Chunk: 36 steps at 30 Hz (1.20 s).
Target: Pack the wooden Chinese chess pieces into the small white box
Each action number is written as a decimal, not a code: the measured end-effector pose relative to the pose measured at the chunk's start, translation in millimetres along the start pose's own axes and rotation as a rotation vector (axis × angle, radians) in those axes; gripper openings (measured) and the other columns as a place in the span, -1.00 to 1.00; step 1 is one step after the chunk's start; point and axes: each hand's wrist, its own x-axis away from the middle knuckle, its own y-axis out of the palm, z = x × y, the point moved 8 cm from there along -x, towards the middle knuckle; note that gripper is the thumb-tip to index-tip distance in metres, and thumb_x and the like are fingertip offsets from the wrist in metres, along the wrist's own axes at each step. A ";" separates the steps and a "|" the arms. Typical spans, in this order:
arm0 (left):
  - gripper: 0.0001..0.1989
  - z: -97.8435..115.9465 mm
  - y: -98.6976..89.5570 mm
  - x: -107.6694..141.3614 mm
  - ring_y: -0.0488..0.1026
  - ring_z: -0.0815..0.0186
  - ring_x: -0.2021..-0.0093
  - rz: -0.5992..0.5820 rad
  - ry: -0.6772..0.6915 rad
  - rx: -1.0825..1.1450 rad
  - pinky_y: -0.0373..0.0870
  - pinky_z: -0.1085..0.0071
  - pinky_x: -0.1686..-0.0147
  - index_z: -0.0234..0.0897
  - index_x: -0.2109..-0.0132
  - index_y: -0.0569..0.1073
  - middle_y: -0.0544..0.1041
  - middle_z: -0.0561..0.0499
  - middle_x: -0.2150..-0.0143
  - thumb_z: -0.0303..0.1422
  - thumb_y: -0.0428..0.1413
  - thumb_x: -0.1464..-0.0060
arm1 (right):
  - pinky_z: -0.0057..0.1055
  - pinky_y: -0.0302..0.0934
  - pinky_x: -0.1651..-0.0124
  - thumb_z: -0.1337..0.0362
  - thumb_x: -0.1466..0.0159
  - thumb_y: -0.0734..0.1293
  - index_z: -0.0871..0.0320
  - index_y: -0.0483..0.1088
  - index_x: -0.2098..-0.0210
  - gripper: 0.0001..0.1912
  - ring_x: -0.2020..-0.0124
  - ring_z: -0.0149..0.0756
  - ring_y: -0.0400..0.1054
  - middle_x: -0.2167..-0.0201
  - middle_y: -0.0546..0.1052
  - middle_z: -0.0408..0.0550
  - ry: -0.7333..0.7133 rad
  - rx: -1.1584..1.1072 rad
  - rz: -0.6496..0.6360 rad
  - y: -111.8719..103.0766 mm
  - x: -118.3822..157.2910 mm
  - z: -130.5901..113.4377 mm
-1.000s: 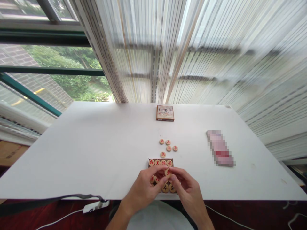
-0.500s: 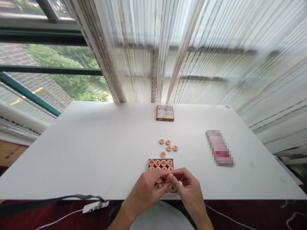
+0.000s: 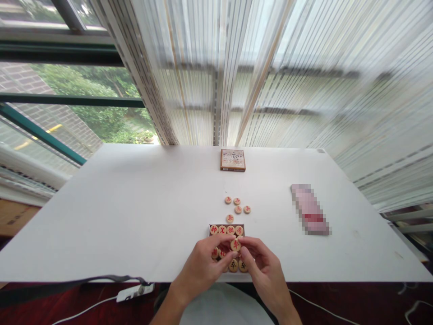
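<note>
A round wooden Chinese chess piece [image 3: 235, 245] with a red character faces up over the box. My left hand [image 3: 206, 264] holds it from the left, thumb below and index finger above. On its right side, my right hand [image 3: 265, 266] pinches it too, fingertips at its edge. Under both hands lies the open box [image 3: 209, 229], filled with rows of pieces; red-marked ones show at the back, black-marked ones near the front. My hands cover part of the box. Just beyond it, several loose red-marked pieces [image 3: 230, 218] lie on the table.
A flat box lid [image 3: 232, 160] with dark lettering rests near the back of the white table [image 3: 135, 216]. To the right lies a blurred pink object [image 3: 310, 210]. A white power strip [image 3: 135, 292] hangs below the table's front edge, at left.
The piece between my hands has been turned so its red face shows. My fingertips have spread around it, and more of the box's front row is visible.
</note>
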 end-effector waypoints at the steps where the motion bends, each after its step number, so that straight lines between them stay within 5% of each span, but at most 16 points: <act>1: -0.72 -0.4 -0.7 0.0 0.60 0.29 0.13 0.002 -0.007 -0.001 0.51 0.42 0.05 -0.12 -0.07 0.53 0.66 0.03 0.05 -0.30 0.23 -0.22 | -0.31 0.43 -0.03 0.14 -0.40 0.34 0.06 0.49 0.00 -0.76 0.03 -0.15 0.55 0.03 0.62 0.04 -0.006 -0.005 -0.011 0.5 0.2 -0.6; 8: -0.73 6.9 -2.9 0.0 0.60 0.26 0.04 -0.028 -0.057 0.109 0.49 0.42 -0.03 -0.11 -0.09 0.55 0.66 0.02 0.02 -0.25 0.18 -0.27 | -0.33 0.44 -0.04 0.18 -0.38 0.37 0.04 0.49 -0.01 -0.77 0.03 -0.17 0.55 0.06 0.63 -0.01 -0.038 0.008 -0.005 -2.8 1.3 -2.0; 16: -0.78 11.7 0.0 -2.2 0.61 0.31 0.17 -0.016 -0.086 0.248 0.52 0.47 0.10 -0.19 -0.04 0.53 0.66 0.00 0.13 -0.27 0.15 -0.29 | -0.36 0.46 0.05 0.25 -0.37 0.38 0.02 0.49 -0.04 -0.75 0.17 -0.24 0.56 0.14 0.63 -0.05 -0.141 0.133 0.011 0.0 3.6 -8.3; 25: -0.82 -0.8 9.6 -2.5 0.62 0.30 0.26 0.075 -0.190 0.332 0.53 0.49 0.24 -0.26 0.15 0.55 0.66 0.00 0.28 -0.24 0.23 -0.21 | -0.46 0.44 0.12 0.42 -0.33 0.37 -0.02 0.46 -0.01 -0.70 0.23 -0.31 0.54 0.20 0.61 -0.12 -0.463 0.344 0.095 4.2 10.3 -39.4; 36: -0.79 7.4 3.2 -3.3 0.62 0.29 0.23 0.066 -0.109 0.229 0.53 0.46 0.18 -0.22 0.12 0.57 0.67 0.00 0.20 -0.25 0.07 -0.34 | -0.42 0.43 0.12 0.38 -0.35 0.37 0.00 0.44 -0.04 -0.71 0.23 -0.31 0.51 0.17 0.58 -0.10 -0.394 0.343 0.077 3.2 7.6 -29.5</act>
